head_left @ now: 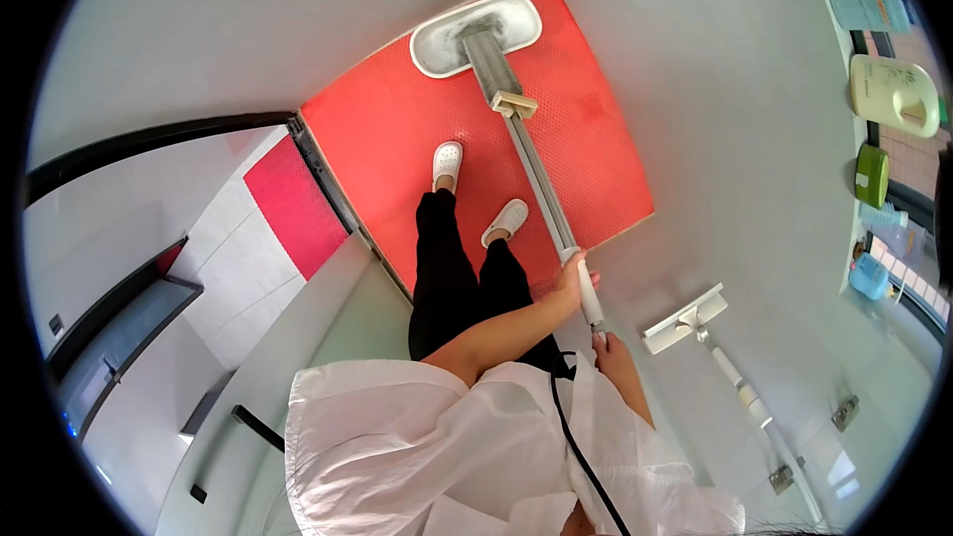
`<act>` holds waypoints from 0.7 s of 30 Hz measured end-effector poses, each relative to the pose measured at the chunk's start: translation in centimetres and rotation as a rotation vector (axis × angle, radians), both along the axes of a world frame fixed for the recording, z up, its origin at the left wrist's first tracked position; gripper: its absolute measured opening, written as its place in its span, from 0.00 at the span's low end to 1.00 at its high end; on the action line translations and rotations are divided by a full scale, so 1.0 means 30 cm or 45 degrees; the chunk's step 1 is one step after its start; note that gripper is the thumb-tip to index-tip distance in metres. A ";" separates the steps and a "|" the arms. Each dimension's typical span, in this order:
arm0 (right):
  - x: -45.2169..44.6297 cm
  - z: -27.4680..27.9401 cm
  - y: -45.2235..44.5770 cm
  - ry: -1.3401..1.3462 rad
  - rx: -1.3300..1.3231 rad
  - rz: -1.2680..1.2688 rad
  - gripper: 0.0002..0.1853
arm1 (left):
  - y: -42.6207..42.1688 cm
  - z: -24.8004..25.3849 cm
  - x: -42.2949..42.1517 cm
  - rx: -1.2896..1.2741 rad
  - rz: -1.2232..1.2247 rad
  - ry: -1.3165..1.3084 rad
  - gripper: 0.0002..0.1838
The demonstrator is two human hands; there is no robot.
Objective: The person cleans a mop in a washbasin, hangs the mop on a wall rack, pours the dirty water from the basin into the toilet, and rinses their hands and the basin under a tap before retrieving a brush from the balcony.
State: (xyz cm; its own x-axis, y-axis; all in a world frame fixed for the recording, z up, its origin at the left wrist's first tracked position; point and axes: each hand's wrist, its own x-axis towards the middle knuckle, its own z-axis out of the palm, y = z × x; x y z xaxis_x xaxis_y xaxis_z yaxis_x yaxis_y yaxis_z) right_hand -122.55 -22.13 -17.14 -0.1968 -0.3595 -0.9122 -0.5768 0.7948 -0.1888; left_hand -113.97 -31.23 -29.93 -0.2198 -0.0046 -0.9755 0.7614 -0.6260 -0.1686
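Observation:
A long mop pole [541, 179] runs from the person's waist up toward a white oval basin [518, 22] on the red mat. Its flat grey head [490, 62] dips into the basin, and a beige squeezer block [514, 104] sits on the pole just below the head. My left hand [571, 281] is wrapped round the white grip of the pole. Lower down, my right hand [612, 353] closes on the pole's end.
The red mat [377, 119] covers the floor under two white clogs. A white squeegee [685, 320] leans at the right wall. Bottles, including a cream jug [893, 95], line the right ledge. A glass door with a black handle [258, 429] is at lower left.

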 end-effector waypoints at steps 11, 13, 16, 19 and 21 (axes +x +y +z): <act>0.027 0.028 0.000 -0.007 -0.048 0.007 0.21 | -0.059 -0.098 0.085 -0.241 -0.004 0.402 0.08; 0.038 0.030 -0.009 0.081 -0.119 0.102 0.22 | -0.050 -0.147 0.076 -0.228 -0.034 0.405 0.07; -0.011 -0.015 0.016 0.130 -0.076 0.119 0.21 | -0.090 -0.100 0.033 -0.156 -0.150 -0.262 0.08; -0.027 -0.006 -0.075 -0.113 0.175 -0.185 0.21 | -0.085 -0.069 0.010 -0.148 -0.213 -0.413 0.14; -0.008 -0.015 -0.128 -0.302 0.292 -0.425 0.21 | -0.075 -0.054 -0.002 -0.179 -0.224 -0.488 0.18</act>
